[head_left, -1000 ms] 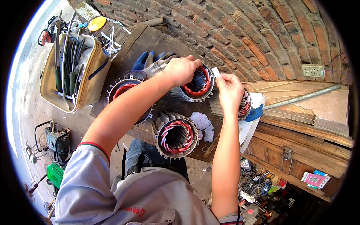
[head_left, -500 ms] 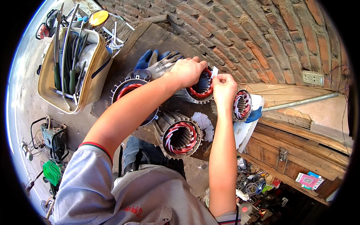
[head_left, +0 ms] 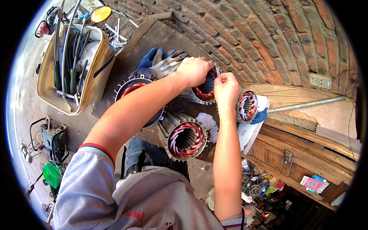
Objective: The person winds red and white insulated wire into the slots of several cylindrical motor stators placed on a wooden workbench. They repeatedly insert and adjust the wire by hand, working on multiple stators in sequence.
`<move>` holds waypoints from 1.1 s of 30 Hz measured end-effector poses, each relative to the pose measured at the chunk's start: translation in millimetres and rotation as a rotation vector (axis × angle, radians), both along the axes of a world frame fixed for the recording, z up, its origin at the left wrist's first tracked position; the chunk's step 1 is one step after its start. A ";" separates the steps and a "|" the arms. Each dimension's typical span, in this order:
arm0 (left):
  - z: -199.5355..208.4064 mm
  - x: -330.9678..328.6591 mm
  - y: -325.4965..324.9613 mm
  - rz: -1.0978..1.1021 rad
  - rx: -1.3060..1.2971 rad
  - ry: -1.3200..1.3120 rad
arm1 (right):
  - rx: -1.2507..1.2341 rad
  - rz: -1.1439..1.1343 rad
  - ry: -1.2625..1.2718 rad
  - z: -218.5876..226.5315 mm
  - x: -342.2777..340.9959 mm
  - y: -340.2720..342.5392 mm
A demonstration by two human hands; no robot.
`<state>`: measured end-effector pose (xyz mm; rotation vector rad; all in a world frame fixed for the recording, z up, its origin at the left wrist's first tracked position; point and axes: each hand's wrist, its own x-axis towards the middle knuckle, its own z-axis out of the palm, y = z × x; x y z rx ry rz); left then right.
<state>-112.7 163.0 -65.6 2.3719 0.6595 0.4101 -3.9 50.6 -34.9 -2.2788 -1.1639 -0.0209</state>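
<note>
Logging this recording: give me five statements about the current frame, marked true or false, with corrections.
1. Both hands, left hand and right hand, are at the far stator by the brick wall. True.
2. The left hand is the one at the white slip. False: the right fingertips are at the white slip.
3. The near stator has red-and-white coils. True.
4. The tool tub stands right of the stators. False: the tool tub stands left.
5. Gloves lie beside the left forearm. True.
</note>
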 end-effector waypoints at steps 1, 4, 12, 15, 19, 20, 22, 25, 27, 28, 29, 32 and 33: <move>1.1 0.0 0.4 -0.014 0.000 0.026 | -0.010 0.014 -0.012 0.3 0.4 1.0; 1.2 0.2 1.8 -0.037 0.010 0.070 | -0.066 0.035 -0.013 3.2 4.6 4.4; 3.1 -3.7 7.5 -0.054 0.009 -0.003 | -0.451 0.125 0.066 29.5 27.3 27.5; 7.7 -5.6 11.5 -0.047 -0.067 0.032 | -0.532 0.255 0.157 36.4 43.8 34.1; 15.8 -9.3 13.4 -0.057 -0.159 0.039 | -0.503 0.352 0.224 37.8 57.0 35.1; 17.0 -10.6 12.1 -0.055 -0.156 0.048 | -0.499 0.378 0.212 36.7 55.4 34.8; 16.7 -9.7 12.9 -0.067 -0.124 0.064 | -0.498 0.411 0.165 35.8 56.9 37.9; 4.2 -9.1 14.2 -0.011 -0.070 0.007 | -0.521 0.468 0.107 33.5 53.4 46.9; 2.4 -8.6 16.7 0.001 -0.031 -0.002 | -0.517 0.520 0.049 32.4 55.2 51.3; 1.4 -7.2 15.9 -0.006 -0.022 -0.010 | -0.540 0.522 0.044 32.6 56.7 51.7; 0.7 -6.3 14.3 -0.012 -0.012 -0.017 | -0.562 0.525 0.039 33.5 58.9 51.9; 4.0 -6.3 13.4 -0.064 -0.047 -0.025 | -0.587 0.545 0.081 36.9 68.1 55.2; 2.8 -5.8 14.0 -0.064 -0.048 -0.027 | -0.580 0.547 0.085 35.5 67.9 56.5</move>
